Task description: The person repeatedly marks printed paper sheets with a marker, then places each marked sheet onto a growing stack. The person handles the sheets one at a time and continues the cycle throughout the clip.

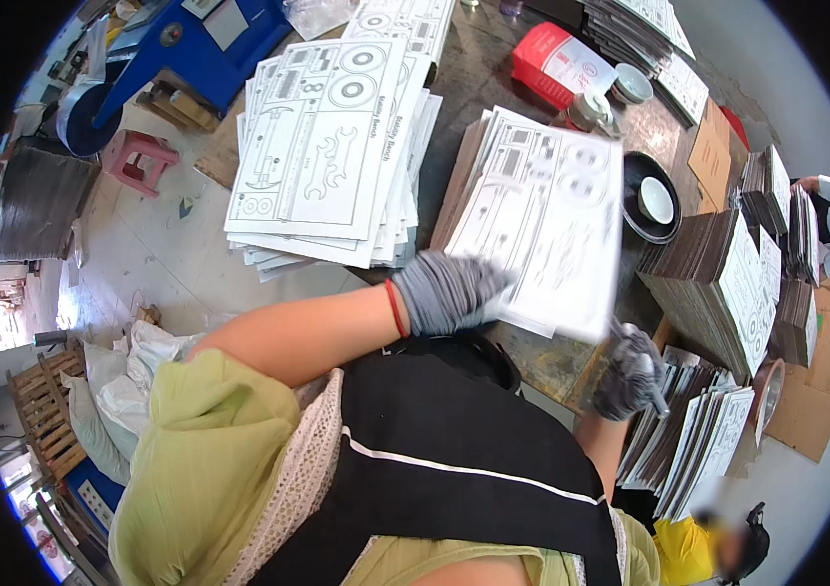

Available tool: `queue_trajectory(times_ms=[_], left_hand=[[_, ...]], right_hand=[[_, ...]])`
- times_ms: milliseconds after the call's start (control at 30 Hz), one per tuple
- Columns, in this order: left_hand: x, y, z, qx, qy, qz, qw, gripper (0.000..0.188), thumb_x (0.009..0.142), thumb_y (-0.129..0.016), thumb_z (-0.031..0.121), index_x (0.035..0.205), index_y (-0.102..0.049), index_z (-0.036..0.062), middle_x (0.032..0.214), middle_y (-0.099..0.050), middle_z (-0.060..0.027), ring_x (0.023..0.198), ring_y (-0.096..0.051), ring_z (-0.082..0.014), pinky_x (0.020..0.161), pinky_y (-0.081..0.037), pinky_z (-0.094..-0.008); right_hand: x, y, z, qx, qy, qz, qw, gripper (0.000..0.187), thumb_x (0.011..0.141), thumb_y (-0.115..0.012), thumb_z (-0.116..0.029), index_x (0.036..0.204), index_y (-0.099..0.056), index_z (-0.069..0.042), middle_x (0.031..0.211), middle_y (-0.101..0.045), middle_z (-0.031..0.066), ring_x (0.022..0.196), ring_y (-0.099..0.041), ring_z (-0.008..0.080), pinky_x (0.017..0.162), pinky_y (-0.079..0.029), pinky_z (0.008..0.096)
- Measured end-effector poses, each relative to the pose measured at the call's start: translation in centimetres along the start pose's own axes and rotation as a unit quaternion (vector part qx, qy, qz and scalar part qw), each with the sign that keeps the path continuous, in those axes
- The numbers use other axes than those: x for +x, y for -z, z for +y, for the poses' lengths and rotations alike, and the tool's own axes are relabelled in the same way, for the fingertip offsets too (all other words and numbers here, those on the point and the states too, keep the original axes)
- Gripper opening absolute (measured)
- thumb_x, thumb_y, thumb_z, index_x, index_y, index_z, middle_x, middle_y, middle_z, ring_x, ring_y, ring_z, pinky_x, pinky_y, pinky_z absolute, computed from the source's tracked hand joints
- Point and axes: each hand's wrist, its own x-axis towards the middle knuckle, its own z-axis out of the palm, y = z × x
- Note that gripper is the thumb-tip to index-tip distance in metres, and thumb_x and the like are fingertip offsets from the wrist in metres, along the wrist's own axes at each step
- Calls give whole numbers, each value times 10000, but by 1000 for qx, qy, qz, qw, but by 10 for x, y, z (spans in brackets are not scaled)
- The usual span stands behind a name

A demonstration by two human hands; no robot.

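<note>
Apron: black with a white stripe (464, 459), worn over a green top, closest to my view and filling the lower middle.
Left hand: grey-gloved left hand (449, 291), red band at the wrist; its grip is closed on the near left edge of the printed sheet (552, 234).
Printed sheet: white card with black line drawings, blurred, held just above the middle stack (478, 161) on the table (478, 78).
Right hand: grey-gloved right hand (630, 376), low at the table's near right edge; I cannot tell whether its grip holds anything. It touches the leaning bundle (693, 439) of similar cards.
Left stack: taller fanned pile (337, 146) of the same sheets, beside the middle stack.
Far side: red box (557, 63), black bowl (651, 200) with a white dish inside.
Right side: brown card stacks (718, 283).
Floor: pink stool (142, 156), well apart from the table.
</note>
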Motion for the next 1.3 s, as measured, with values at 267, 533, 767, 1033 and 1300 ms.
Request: queue_trajectory(times_ms=[267, 533, 767, 1033, 1300], left_hand=[[-79, 169, -60, -139, 125, 733, 655, 195, 895, -595, 78, 1075, -634, 16, 1086, -645, -86, 941, -571, -152, 870, -458, -296], [-186, 96, -83, 139, 304, 1, 943, 338, 744, -603, 92, 1076, -658, 113, 1149, -614, -146, 1055, -571, -353, 950, -449, -411], [-18, 2, -10, -125, 15, -76, 989, 585, 760, -673, 381, 1276, -505, 162, 1247, -522, -138, 1184, -468, -337, 1045, -326, -472], [33, -91, -26, -26, 143, -196, 970, 1004, 669, -627, 666, 1459, -266, 162, 1517, -193, -166, 1408, -151, -350, 1117, -37, -567], [35, -103, -26, 17, 151, -165, 975, 1006, 668, -596, 697, 1447, -290, 138, 1497, -263, -137, 1386, -225, -320, 1112, -81, -562]], right_hand=[[18, -10, 7, 48, 38, -83, 995, 203, 820, -557, -153, 689, -566, 2, 665, -525, 72, 647, -488, 196, 766, -434, 382], [11, -42, 39, -83, 29, -56, 995, 322, 808, -588, -209, 896, -642, 96, 877, -663, 187, 731, -632, 253, 760, -528, 392], [21, -71, 101, 19, -85, -90, 992, 526, 787, -675, -378, 969, -617, 112, 945, -654, 188, 808, -627, 259, 773, -516, 393], [65, -123, 163, 113, -123, -56, 984, 260, 802, -616, -166, 900, -635, 73, 764, -606, 100, 649, -531, 165, 685, -479, 323], [44, -119, 171, -245, -14, -197, 949, 303, 778, -593, -224, 963, -661, 6, 1015, -650, 170, 993, -607, 333, 907, -462, 391]])
